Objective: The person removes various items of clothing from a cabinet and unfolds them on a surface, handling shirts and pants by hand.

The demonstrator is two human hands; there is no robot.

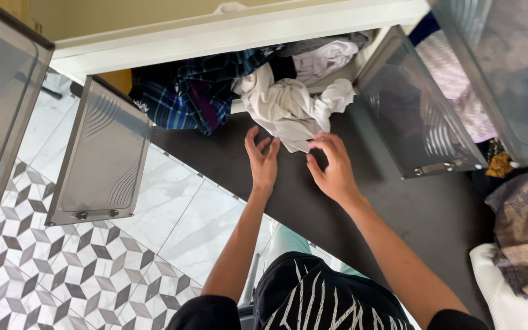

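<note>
Nearest the camera, a black top with white streaks covers the person's torso, and both bare forearms extend from it toward an open cabinet. Left hand: fingers straight and slightly spread, palm turned inward, tips just beside the lower edge of a crumpled white garment; whether they actually touch the cloth cannot be told, and nothing is enclosed in the hand. Right hand: fingers curled downward with the thumb drawn toward them in a loose pinch, the tips at the hanging lower fold of the same white garment; a firm grip on the cloth cannot be confirmed. White garment: spilling out of the cabinet opening over a dark shelf surface, between the two hands and just above them. Beside it, to the left, lies a heap of blue plaid cloth with a purple patch. Two translucent grey cabinet doors stand swung open on either side. Patterned floor tiles show below left, and folded fabrics lie at the right edge.
</note>
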